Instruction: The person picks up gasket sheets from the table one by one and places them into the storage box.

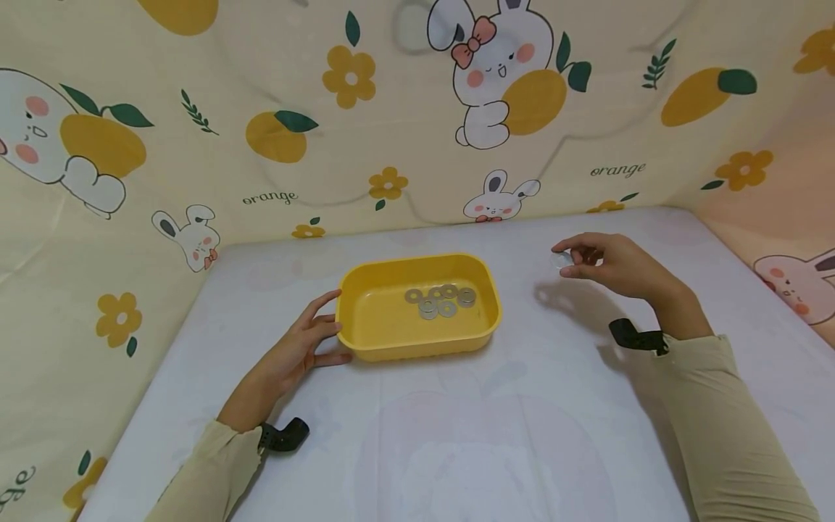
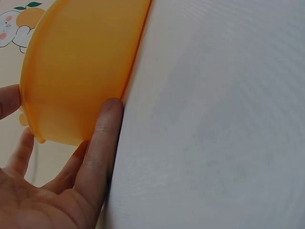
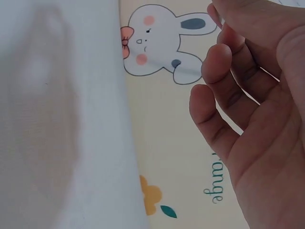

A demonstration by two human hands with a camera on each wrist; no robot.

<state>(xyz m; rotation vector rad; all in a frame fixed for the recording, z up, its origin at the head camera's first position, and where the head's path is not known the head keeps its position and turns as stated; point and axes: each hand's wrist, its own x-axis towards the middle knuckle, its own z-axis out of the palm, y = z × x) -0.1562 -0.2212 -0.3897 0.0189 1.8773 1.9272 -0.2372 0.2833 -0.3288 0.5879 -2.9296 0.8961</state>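
Note:
A yellow plastic tray [image 1: 378, 319] stands on the white-covered table, with several flat metal washers [image 1: 446, 309] grouped in its right half. My left hand [image 1: 300, 351] touches the tray's left end, fingers spread and fairly straight along the rim, thumb low by the near corner. In the left wrist view those fingers [image 2: 102, 138] lie against the tray's outer wall [image 2: 81, 76]. Right of the tray, above the table, my right hand [image 1: 616, 267] pinches a small round pale disc [image 1: 561, 260] between thumb and fingertips. The right wrist view barely shows the disc.
White cloth [image 1: 457, 435] covers the table. Behind it hangs a cream curtain [image 1: 417, 116] printed with rabbits, oranges and flowers, and a peach-coloured one [image 1: 783, 203] is at the right. A black camera band [image 1: 639, 338] is on the right wrist, another [image 1: 283, 436] on the left.

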